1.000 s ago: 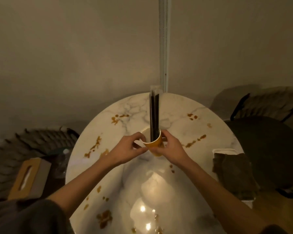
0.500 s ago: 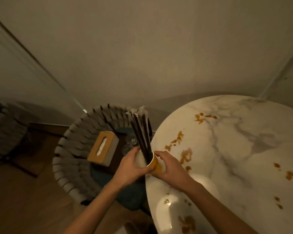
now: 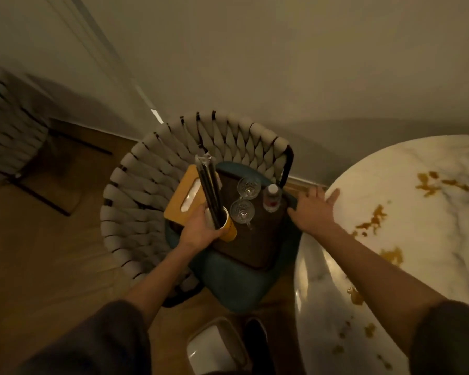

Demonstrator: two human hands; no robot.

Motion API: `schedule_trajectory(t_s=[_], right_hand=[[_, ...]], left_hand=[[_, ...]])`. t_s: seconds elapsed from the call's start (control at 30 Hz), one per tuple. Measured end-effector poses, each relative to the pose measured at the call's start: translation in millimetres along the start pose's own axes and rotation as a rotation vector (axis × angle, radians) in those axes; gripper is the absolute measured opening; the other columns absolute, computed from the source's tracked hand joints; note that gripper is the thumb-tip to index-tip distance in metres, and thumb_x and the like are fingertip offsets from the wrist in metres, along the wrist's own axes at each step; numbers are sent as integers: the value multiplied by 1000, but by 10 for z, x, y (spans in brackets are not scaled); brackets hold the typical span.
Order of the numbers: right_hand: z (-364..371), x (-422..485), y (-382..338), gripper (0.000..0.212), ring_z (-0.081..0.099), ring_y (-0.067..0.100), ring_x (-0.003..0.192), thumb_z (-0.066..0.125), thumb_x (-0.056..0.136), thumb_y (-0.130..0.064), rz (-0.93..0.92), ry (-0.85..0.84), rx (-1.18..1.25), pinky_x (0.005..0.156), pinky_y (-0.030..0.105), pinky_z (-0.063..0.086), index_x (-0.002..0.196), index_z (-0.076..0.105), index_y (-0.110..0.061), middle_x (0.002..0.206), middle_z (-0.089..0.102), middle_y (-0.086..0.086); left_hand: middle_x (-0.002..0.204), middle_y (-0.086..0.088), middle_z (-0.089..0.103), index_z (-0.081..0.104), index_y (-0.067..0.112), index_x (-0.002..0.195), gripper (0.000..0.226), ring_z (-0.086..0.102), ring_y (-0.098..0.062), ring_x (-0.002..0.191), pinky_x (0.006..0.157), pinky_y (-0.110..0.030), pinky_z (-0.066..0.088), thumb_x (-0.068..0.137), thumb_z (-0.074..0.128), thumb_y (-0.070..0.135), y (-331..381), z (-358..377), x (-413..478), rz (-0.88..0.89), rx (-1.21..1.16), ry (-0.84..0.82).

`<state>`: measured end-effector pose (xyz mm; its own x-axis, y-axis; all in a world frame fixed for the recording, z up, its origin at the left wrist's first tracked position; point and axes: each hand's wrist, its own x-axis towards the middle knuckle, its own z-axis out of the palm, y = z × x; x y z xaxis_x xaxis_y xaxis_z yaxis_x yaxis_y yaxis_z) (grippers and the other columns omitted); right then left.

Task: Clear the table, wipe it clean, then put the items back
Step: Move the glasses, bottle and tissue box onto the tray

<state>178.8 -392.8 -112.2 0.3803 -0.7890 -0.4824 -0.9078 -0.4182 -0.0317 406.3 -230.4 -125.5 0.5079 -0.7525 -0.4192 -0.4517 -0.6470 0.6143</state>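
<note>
On the chair [image 3: 157,185], which stands left of the table [image 3: 417,212], lies a tray [image 3: 257,239] with two glasses [image 3: 245,201] and, right of them, a bottle [image 3: 272,198], while a tissue box [image 3: 184,198] lies at its left, behind a cup [image 3: 228,231] with straws [image 3: 210,190] in it.

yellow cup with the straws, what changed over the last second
The yellow cup of wrapped straws left the marble table, carried left to above the tray on the woven chair. The right hand let go and opened; only the left hand holds it. Table stains unchanged.
</note>
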Motion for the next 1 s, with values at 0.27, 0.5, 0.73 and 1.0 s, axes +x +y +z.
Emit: schedule_trajectory(t_s=[0.27,0.5,0.73,1.0], right_hand=[[151,28,-159,42,46,30,120,35,95,-50,68,58,-249,107,75,0,111,64,-24,117,60,5],[148,28,-167,34,48,28,116,41,94,-46,73,53,-229,109,74,0,107,67,-29,109,61,0],[134,5,-170,33,49,28,115,42,93,-45,71,48,-226,108,74,1,105,67,-28,107,62,-1],[145,-2,-176,33,50,30,114,42,92,-45,74,75,-216,108,74,2,99,69,-27,103,65,1]], left_hand=[[133,-8,50,38,14,135,93,48,-29,124,100,-48,45,59,90,31,-458,338,659,-159,101,-4],[138,-12,45,28,14,143,100,47,-31,125,101,-47,44,64,87,29,-601,646,933,-138,138,41],[144,-11,36,17,20,148,110,38,-32,133,101,-49,43,63,87,20,-677,756,897,-114,197,29],[155,-8,20,5,24,153,116,32,-32,138,102,-52,44,67,84,18,-637,648,676,-65,177,70]])
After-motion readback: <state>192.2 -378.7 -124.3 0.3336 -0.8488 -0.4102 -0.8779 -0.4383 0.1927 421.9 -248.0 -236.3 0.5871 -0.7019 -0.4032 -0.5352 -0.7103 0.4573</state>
